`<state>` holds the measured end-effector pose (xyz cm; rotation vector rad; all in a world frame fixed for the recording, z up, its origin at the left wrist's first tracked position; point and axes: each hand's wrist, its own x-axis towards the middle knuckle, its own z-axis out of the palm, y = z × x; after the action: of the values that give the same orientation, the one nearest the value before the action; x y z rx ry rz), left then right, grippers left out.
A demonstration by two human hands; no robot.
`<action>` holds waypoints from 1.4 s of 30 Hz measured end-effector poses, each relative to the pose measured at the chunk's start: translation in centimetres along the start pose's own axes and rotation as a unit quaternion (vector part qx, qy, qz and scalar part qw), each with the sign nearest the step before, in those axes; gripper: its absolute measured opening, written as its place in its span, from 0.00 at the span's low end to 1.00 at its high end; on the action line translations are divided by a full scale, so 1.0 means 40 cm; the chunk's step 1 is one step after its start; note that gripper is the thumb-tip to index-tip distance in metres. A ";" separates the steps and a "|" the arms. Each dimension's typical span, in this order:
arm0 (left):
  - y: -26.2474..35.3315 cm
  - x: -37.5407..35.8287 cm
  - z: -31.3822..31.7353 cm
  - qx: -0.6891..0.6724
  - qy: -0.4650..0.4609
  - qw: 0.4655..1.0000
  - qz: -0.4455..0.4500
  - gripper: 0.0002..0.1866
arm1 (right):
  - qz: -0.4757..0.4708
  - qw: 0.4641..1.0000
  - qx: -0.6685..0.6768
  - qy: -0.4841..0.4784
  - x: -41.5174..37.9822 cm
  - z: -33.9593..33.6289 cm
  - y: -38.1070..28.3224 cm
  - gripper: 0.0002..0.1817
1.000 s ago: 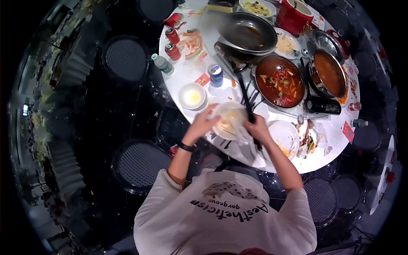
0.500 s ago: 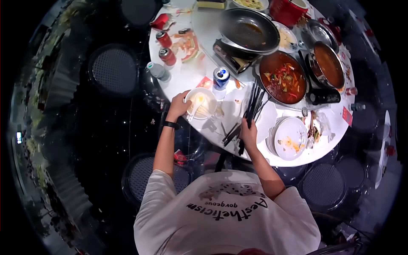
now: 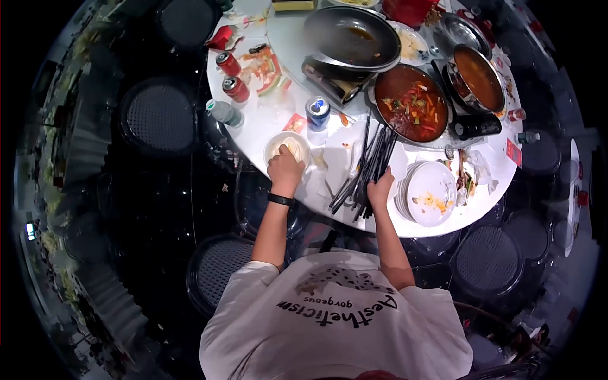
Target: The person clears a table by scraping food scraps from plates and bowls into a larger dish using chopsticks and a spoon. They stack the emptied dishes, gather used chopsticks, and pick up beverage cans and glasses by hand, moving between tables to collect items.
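A white bowl (image 3: pixel 270 149) with pale leftovers stands near the left edge of the round table. My left hand (image 3: pixel 286 171), a black band at its wrist, reaches over its near rim. Its fingers are closed at the white spoon in the bowl; the hand hides most of that spoon. My right hand (image 3: pixel 380 189) is closed at the right side of a loose bundle of black chopsticks (image 3: pixel 373 158), which fans out over the table. Right of that hand rises a stack of white plates (image 3: pixel 425 183), food scraps on the top one. A blue can (image 3: pixel 318 113) stands behind the bowl.
Behind the chopsticks is a pan of red stew (image 3: pixel 411 104), beside another pot of soup (image 3: pixel 479 79). A big dark wok (image 3: pixel 352 39) sits farther back. Two red cans (image 3: pixel 232 76) and a bottle (image 3: pixel 225 113) line the left edge. Stools (image 3: pixel 158 114) surround the table (image 3: pixel 253 130).
My left hand has moved from the bowl's left rim to over its near side, onto the spoon. The chopsticks are lower and more spread out. The whole view has shifted slightly.
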<state>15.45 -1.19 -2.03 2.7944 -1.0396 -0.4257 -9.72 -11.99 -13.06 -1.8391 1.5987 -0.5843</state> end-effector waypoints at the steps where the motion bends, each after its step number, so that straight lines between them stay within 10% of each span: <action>1: 0.005 0.003 -0.001 0.000 -0.009 1.000 -0.009 0.30 | 0.001 1.000 0.008 0.006 0.009 0.011 0.005 0.40; 10: -0.026 0.001 0.080 0.145 0.016 0.989 0.003 0.24 | -0.030 0.998 0.033 0.036 0.014 -0.032 -0.078 0.40; 16: 0.079 -0.128 -0.109 -0.013 -0.024 0.995 0.095 0.29 | -0.057 0.993 0.097 0.015 -0.032 -0.189 -0.091 0.33; 18: 0.103 -0.129 -0.022 -0.097 0.043 0.967 0.233 0.30 | -0.060 0.989 0.132 0.016 -0.059 -0.246 -0.100 0.30; 26: 0.282 -0.011 0.275 -0.045 -0.092 0.986 0.135 0.37 | -0.053 0.983 0.144 0.101 -0.112 -0.438 -0.064 0.16; 35: 0.327 -0.069 0.186 -0.015 0.107 0.966 0.234 0.15 | -0.038 0.999 0.031 0.009 0.068 -0.026 0.095 0.15; 42: 0.322 -0.189 0.252 -0.035 0.091 0.948 0.303 0.13 | 0.040 0.994 -0.046 -0.092 0.016 -0.080 0.049 0.17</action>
<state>-1.09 -6.18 -7.20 2.2308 -1.6960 -0.1189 -13.21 -13.28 -12.22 -1.8275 1.5896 -0.2999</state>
